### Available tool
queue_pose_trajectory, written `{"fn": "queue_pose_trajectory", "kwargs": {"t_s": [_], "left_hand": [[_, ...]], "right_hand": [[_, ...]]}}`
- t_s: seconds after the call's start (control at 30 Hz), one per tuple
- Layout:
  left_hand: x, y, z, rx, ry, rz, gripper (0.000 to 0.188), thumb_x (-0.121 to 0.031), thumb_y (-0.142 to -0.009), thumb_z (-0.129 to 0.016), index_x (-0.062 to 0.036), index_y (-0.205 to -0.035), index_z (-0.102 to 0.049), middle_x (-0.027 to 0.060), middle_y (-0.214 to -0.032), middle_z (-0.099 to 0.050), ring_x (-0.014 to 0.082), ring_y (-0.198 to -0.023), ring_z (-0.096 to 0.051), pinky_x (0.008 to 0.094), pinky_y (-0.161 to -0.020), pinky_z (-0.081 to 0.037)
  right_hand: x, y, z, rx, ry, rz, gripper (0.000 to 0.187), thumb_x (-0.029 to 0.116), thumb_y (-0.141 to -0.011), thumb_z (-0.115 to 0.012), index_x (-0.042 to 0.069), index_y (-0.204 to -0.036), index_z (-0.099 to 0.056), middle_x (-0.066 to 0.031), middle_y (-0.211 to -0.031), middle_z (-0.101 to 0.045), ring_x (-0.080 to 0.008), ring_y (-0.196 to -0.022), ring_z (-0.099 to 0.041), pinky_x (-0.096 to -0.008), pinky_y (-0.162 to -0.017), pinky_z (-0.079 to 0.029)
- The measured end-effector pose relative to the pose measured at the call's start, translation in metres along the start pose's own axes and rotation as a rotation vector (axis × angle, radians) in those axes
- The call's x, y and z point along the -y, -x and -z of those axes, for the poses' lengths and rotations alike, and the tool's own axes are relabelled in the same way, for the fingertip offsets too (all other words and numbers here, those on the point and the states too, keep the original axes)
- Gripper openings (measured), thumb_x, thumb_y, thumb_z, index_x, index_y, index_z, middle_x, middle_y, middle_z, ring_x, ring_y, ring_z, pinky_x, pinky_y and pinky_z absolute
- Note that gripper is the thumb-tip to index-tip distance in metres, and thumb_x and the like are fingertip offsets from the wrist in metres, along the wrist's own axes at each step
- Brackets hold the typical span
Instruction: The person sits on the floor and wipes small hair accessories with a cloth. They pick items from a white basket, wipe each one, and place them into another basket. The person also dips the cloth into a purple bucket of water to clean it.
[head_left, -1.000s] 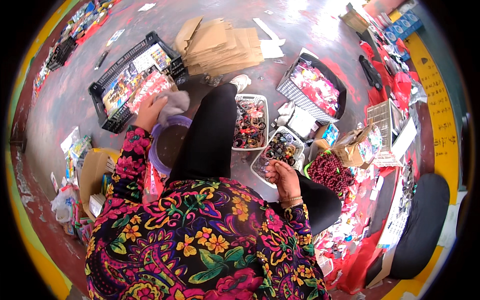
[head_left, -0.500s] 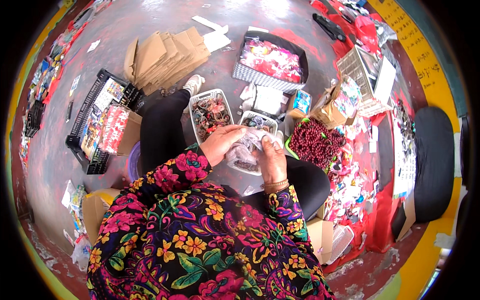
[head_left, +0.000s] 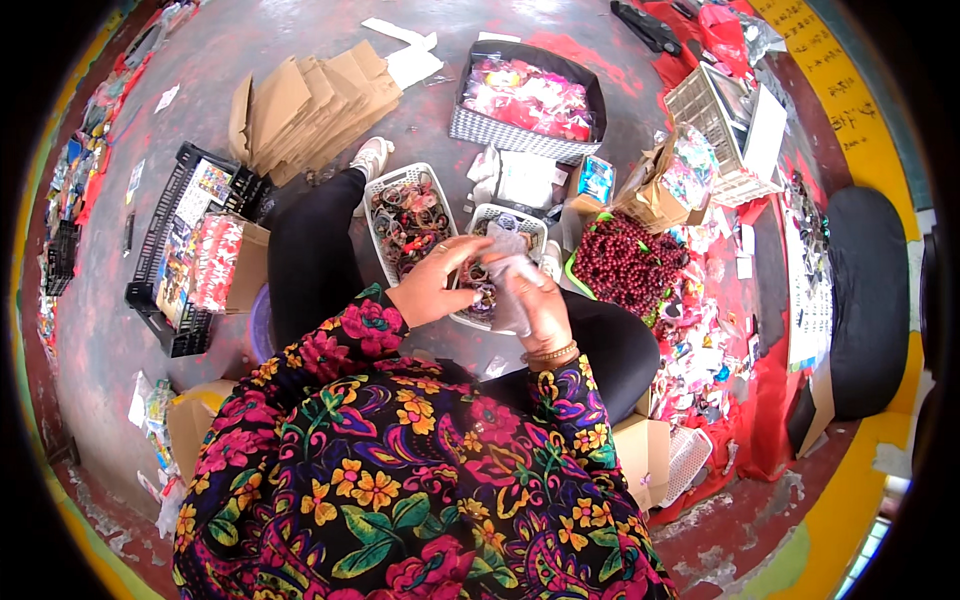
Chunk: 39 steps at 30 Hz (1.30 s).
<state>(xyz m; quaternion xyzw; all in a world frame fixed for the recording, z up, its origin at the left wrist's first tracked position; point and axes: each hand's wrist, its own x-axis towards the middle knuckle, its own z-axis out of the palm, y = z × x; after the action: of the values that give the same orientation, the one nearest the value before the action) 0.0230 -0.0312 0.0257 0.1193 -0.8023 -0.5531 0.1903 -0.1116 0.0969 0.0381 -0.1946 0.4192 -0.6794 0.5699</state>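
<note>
In front of me, my right hand [head_left: 545, 312] grips a thin, pale lilac-grey piece of crumpled material [head_left: 508, 268] that looks like a soft plastic bag. It hangs both above and below the fingers. My left hand [head_left: 435, 285] is beside it, thumb and fingers apart, its fingertips close to the bag's upper end. I cannot tell whether they touch it. Beneath both hands stands a small white basket [head_left: 540, 230] holding dark, ring-like pieces, partly hidden by the hands. Left of that is a larger white basket [head_left: 376, 222] filled with reddish and dark bands.
To the right lies a heap of dark red beads [head_left: 630, 255] in a green-rimmed container. Farther off are a patterned box [head_left: 480, 128] of pink packets and flattened cardboard [head_left: 310, 105]. A black crate [head_left: 190, 335] stands left, a cream crate [head_left: 745, 165] right.
The material was spread between both hands; now it is bunched in the right hand. My left hand has let go and opened. The view has shifted slightly.
</note>
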Motion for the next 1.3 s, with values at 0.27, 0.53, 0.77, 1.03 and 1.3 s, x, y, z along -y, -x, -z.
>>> {"fn": "queue_pose_trajectory", "kwargs": {"t_s": [0.27,0.53,0.77,1.03,1.3], "left_hand": [[0.011,0.018,0.012,0.408,0.313,0.294,0.042,-0.009,-0.073,-0.067,0.0006,-0.110,-0.050,0.0034,-0.094,-0.056,0.0090,-0.088,-0.050,0.0247,-0.078,-0.040],[0.049,0.044,0.056,0.386,-0.338,0.251,0.024,-0.018,-0.076,-0.066,-0.0005,-0.072,-0.050,0.0023,-0.066,-0.047,0.0087,-0.065,-0.044,0.0271,-0.061,-0.038],[-0.006,0.019,0.073,0.013,-0.172,0.072,0.008,-0.007,-0.081,-0.057,-0.0001,-0.081,-0.051,0.0024,-0.068,-0.048,0.0066,-0.064,-0.044,0.0238,-0.058,-0.038],[-0.103,-0.020,-0.010,-0.028,-0.489,-0.671,0.014,-0.013,-0.078,-0.056,-0.0063,-0.091,-0.057,0.0067,-0.071,-0.050,0.0235,-0.060,-0.053,0.0352,-0.052,-0.043],[-0.058,0.006,-0.045,0.238,-0.249,-0.744,0.028,-0.009,-0.074,-0.055,-0.0042,-0.101,-0.057,0.0086,-0.082,-0.053,0.0246,-0.074,-0.054,0.0344,-0.066,-0.046]], "right_hand": [[0.001,0.003,-0.006,0.120,0.140,-0.063,0.021,0.010,-0.085,-0.056,0.000,-0.103,-0.061,-0.0018,-0.093,-0.062,-0.0076,-0.084,-0.054,-0.0217,-0.077,-0.042],[0.011,0.004,0.008,0.062,0.335,-0.080,0.021,0.011,-0.081,-0.062,0.001,-0.098,-0.063,-0.0012,-0.091,-0.063,-0.0071,-0.080,-0.055,-0.0213,-0.074,-0.043],[0.008,-0.015,0.051,-0.382,0.714,0.399,0.017,0.004,-0.081,-0.059,0.003,-0.097,-0.064,-0.0002,-0.084,-0.062,-0.0068,-0.075,-0.054,-0.0222,-0.067,-0.045],[-0.040,-0.005,0.040,-0.378,-0.433,0.466,0.042,0.037,-0.088,-0.045,0.009,-0.120,-0.045,-0.0081,-0.120,-0.049,-0.0211,-0.112,-0.045,-0.0337,-0.095,-0.036],[-0.008,-0.012,0.029,-0.269,-0.205,0.277,0.026,0.027,-0.076,-0.052,0.006,-0.092,-0.054,-0.0099,-0.091,-0.052,-0.0234,-0.086,-0.052,-0.0366,-0.073,-0.041]]}}
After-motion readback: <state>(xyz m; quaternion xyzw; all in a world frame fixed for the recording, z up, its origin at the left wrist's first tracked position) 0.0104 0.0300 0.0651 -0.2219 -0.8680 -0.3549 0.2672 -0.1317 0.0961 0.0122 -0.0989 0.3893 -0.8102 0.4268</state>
